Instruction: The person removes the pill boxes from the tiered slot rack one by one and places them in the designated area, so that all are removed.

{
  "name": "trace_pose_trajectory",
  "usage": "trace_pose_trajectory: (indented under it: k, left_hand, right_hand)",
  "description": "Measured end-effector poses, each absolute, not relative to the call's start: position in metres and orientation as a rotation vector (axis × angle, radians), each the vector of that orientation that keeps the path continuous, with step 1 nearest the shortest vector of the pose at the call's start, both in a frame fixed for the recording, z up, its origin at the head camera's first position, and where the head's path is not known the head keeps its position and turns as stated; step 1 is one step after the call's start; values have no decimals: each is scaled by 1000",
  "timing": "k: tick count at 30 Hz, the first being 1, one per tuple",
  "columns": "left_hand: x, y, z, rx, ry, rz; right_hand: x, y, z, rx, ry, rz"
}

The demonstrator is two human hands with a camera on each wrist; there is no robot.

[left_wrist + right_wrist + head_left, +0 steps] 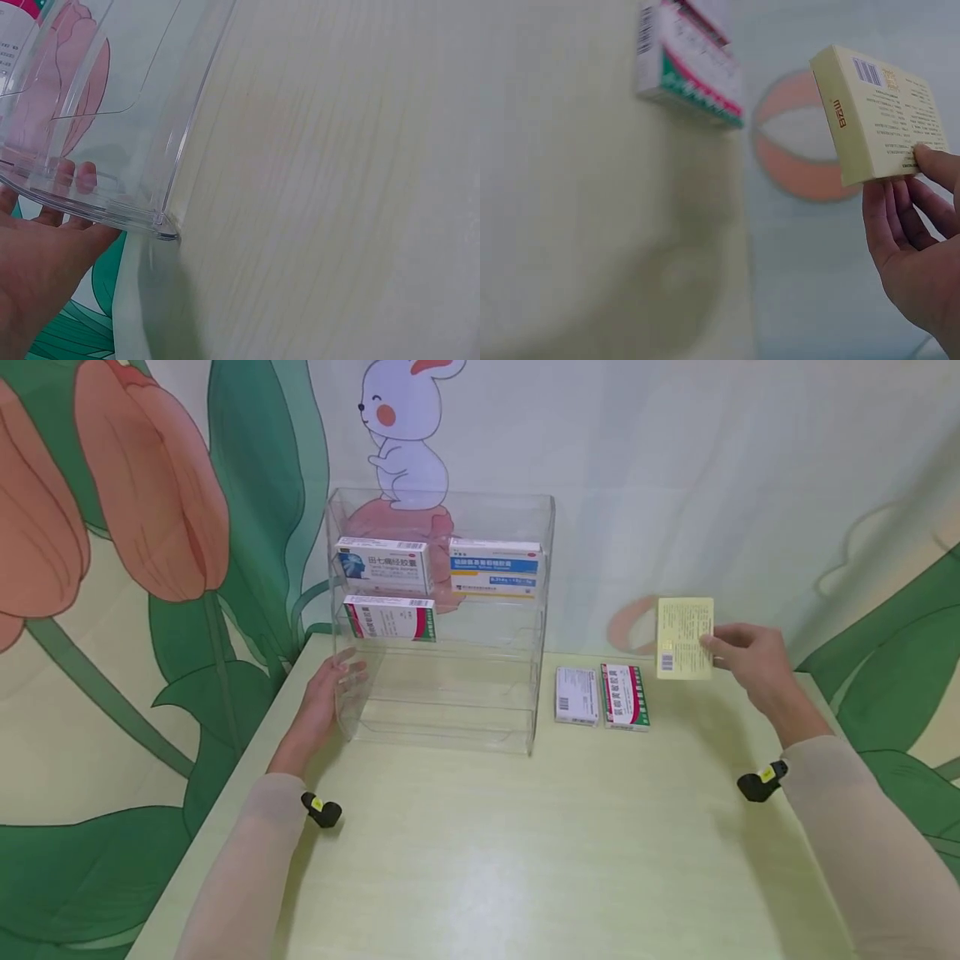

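Note:
A clear acrylic display rack (442,727) stands at the back of the table. My left hand (326,697) touches its left side wall; some fingertips (86,178) show through the plastic in the left wrist view. My right hand (753,664) holds a pale yellow medicine box (685,639) above the table by its right edge, thumb on the printed face and fingers behind. In the right wrist view this box (896,116) shows a barcode and small print. Lying on the table to its left are a white box (576,695) and a white-red-green box (626,696).
On the rack's upper tier sit a box with a blue head picture (382,565) and a white-blue-yellow box (496,568). Below the first one leans another white-red-green box (392,618). Behind the table (480,860) hangs a backdrop printed with flowers and a rabbit (408,443).

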State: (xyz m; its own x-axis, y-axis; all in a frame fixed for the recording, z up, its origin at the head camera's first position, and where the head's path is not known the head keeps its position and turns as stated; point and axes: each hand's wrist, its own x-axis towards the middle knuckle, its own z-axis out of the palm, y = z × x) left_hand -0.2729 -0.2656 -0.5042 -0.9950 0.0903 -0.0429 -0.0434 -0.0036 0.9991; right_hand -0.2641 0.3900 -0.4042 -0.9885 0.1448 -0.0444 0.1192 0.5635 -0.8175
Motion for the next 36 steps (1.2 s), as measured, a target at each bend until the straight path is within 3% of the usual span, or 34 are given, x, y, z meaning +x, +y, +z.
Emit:
trace_pose_trajectory:
  k: [14, 36]
  left_hand:
    - [-273, -265, -503, 65, 2129, 2194]
    - [-272, -265, -506, 84, 2146, 2205]
  right_hand:
    - [-257, 427, -495, -480, -2835, 1503]
    - [-252, 419, -509, -501, -2960, 1192]
